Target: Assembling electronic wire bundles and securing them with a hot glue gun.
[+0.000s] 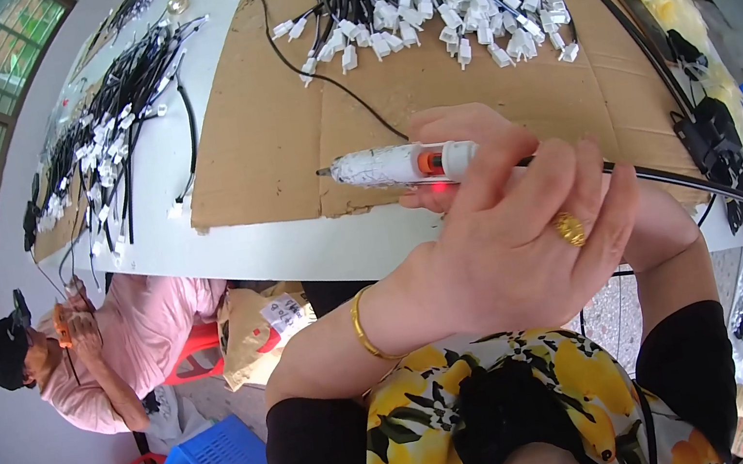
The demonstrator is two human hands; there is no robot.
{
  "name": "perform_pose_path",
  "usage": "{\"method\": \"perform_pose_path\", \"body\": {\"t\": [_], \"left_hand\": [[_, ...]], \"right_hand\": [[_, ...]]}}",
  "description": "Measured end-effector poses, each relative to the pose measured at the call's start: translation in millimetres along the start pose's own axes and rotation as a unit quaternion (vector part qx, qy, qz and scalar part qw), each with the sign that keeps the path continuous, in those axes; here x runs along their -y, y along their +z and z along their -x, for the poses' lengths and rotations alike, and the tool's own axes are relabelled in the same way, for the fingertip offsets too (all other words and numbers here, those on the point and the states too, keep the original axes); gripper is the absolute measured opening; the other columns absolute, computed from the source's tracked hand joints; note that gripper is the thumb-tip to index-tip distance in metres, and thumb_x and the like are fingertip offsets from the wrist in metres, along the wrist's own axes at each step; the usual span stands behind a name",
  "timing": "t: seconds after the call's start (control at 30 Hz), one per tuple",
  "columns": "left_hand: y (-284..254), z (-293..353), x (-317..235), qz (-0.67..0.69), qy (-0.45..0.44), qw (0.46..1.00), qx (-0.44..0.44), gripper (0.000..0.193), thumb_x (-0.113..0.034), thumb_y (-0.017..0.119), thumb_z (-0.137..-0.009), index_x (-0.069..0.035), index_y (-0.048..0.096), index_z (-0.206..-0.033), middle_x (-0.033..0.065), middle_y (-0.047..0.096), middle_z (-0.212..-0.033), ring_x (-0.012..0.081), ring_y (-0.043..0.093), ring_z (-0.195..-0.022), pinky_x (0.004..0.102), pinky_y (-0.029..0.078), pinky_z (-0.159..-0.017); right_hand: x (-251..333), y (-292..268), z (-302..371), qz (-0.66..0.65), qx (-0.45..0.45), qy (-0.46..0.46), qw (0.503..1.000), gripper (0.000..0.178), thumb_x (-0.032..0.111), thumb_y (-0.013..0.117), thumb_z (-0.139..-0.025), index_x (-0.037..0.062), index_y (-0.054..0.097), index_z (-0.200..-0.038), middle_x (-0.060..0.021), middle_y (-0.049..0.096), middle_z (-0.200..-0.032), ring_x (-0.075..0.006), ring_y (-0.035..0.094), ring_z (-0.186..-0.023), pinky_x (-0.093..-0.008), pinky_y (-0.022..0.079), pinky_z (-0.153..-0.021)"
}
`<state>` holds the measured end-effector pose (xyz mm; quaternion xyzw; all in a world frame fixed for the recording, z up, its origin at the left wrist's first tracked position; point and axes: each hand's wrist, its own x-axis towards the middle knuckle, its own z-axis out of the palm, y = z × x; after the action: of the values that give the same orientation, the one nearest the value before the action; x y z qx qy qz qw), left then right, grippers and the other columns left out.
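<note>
Glue gun point(395, 169), white with an orange part showing in its body and a small red light glowing beside it, is held above the near edge of the cardboard sheet point(260, 152) that covers much of your tabletop point(277, 256), its tip pointing toward the tabletop's left end. Your right hand point(463, 121), mostly hidden behind the other, seems to be wrapped around the gun from beneath. Your left hand point(509, 258) crosses over in front, its fingers curled narrow over a black stick point(682, 177) that trails from the gun's rear toward the tabletop's near right corner; your thumb is covered, so I cannot tell how firm that hold is. Judging by the pose, you are working the stick at the back of the gun: line it up straight with the body, grip it close behind the rear, and press evenly so it does not bend. Let your right hand alone bear the weight, and treat the tip as hot, angled away from your wrist and bracelet point(363, 327). Mind the thin black cord point(370, 106) running toward the far edge; slack there would help, lest it drag through the white connectors point(472, 9) heaped at that edge.
</note>
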<state>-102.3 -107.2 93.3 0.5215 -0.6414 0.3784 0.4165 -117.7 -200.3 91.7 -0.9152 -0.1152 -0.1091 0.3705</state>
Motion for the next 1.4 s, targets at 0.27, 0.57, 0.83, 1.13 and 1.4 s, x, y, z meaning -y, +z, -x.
{"method": "perform_pose_path", "body": {"t": [0.27,0.57,0.83,1.13,1.4], "left_hand": [[-2,0,5,0.049,0.006,0.999,-0.004,0.029,-0.014,0.054,-0.058,0.004,0.058,-0.081,0.0058,0.047,-0.063,0.0219,0.048,-0.072,0.0438,0.041,-0.075],[6,2,2,0.044,-0.044,0.996,-0.062,0.03,-0.014,0.054,-0.057,0.003,0.058,-0.081,0.0054,0.047,-0.062,0.0214,0.048,-0.071,0.0449,0.039,-0.078],[2,3,10,0.038,-0.031,0.994,-0.096,0.025,-0.013,0.056,-0.057,0.0,0.058,-0.079,0.0039,0.047,-0.062,0.0205,0.047,-0.071,0.0435,0.04,-0.076],[-2,10,14,-0.013,-0.056,0.996,-0.075,0.021,-0.011,0.056,-0.063,-0.002,0.058,-0.082,0.0042,0.051,-0.066,0.02,0.05,-0.075,0.0453,0.041,-0.078],[-34,8,27,-0.034,0.006,0.999,-0.035,0.022,-0.016,0.059,-0.067,-0.01,0.06,-0.088,0.0082,0.06,-0.098,0.0304,0.052,-0.102,0.0553,0.032,-0.091]], "right_hand": [[45,18,10,-0.277,-0.137,0.189,0.932,0.048,0.007,0.064,-0.077,0.003,0.037,-0.116,-0.0104,0.056,-0.092,-0.013,0.059,-0.075,-0.0238,0.049,-0.068],[25,7,-7,-0.166,-0.021,0.117,0.979,0.03,0.015,0.065,-0.075,-0.0029,0.054,-0.096,-0.0043,0.055,-0.078,-0.0083,0.055,-0.075,-0.0201,0.044,-0.06],[22,5,-5,-0.217,-0.037,0.195,0.956,0.033,0.019,0.064,-0.076,-0.0008,0.054,-0.101,-0.0044,0.057,-0.084,-0.0096,0.055,-0.077,-0.0228,0.045,-0.062],[18,16,4,-0.25,-0.05,0.199,0.946,0.039,0.025,0.063,-0.076,0.0022,0.054,-0.107,-0.0046,0.059,-0.089,-0.0117,0.056,-0.079,-0.025,0.045,-0.064],[-20,-14,2,-0.289,-0.096,0.194,0.933,0.045,0.03,0.063,-0.076,0.0048,0.053,-0.112,-0.0048,0.061,-0.094,-0.0135,0.057,-0.082,-0.0269,0.045,-0.066]]}}
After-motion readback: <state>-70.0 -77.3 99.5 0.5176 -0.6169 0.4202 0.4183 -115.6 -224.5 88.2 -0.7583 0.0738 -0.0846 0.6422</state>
